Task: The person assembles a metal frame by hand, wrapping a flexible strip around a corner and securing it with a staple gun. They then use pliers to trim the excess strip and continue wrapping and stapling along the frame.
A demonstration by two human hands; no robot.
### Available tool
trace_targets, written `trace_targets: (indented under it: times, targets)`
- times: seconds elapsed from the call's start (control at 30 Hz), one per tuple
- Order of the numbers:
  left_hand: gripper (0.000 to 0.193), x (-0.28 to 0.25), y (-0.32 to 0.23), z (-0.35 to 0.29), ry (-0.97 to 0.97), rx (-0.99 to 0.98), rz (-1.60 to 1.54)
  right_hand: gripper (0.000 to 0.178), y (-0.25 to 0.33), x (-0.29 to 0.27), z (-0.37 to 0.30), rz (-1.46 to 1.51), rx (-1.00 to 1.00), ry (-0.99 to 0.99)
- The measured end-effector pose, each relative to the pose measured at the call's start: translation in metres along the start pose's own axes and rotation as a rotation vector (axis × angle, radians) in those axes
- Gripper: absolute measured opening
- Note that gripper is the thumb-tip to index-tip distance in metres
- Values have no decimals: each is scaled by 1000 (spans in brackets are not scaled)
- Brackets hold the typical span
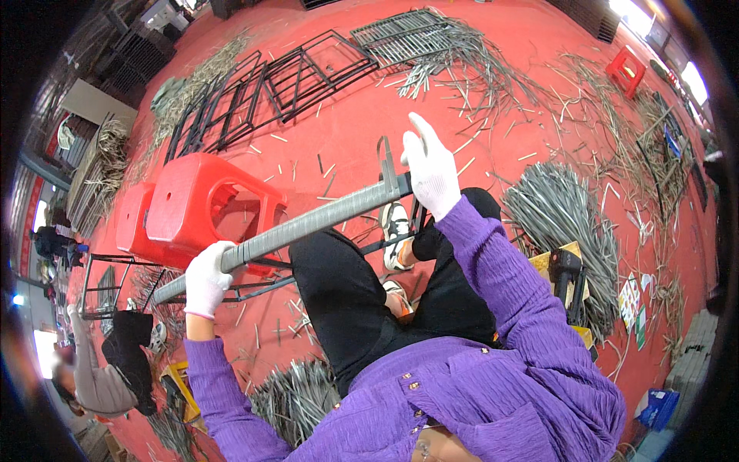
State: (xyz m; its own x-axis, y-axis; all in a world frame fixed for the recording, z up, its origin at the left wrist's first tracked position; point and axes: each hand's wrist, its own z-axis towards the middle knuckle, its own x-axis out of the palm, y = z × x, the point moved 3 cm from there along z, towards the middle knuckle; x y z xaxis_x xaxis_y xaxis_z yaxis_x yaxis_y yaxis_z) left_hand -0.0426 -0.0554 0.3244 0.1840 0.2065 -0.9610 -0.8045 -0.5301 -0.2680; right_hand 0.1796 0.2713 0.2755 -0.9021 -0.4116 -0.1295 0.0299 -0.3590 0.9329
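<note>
Left hand (pixel 206 279), white-gloved, fist closed round lower end of grey wrapped bar (pixel 308 223); bar slopes up-right across lap, in front of red plastic stools (pixel 192 202). Right hand (pixel 431 171) rests on upper end, fingers loosely extended. Grey strip bundle (pixel 562 215) on red floor (pixel 346 123) at right

White knit gloves cover the left hand (pixel 206 279) and right hand (pixel 431 171), which meet a grey ribbed wrapped metal bar (pixel 308 225); purple crinkled sleeves, black trousers, glossy red plastic stools (pixel 202 202), red floor (pixel 346 123) strewn with grey strips
</note>
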Motion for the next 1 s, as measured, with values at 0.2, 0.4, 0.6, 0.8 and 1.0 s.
trace_targets:
  times: [0.2,0.4,0.6,0.8,1.0]
  targets:
    - [77,11,-131,35,12,445,-128,42,-12,4,-3,29,-13,-29]
    - [63,57,-201,91,-111,557,-360,26,20,-31,-57,-143,-614,-396]
    - [58,72,-195,96,3,406,-476,46,-46,2,-103,115,73,156]
    - [55,71,-198,97,5,395,-386,50,-75,39,-53,261,-178,230]
    - [56,70,-200,96,-75,502,-347,35,-57,27,-76,601,427,192]
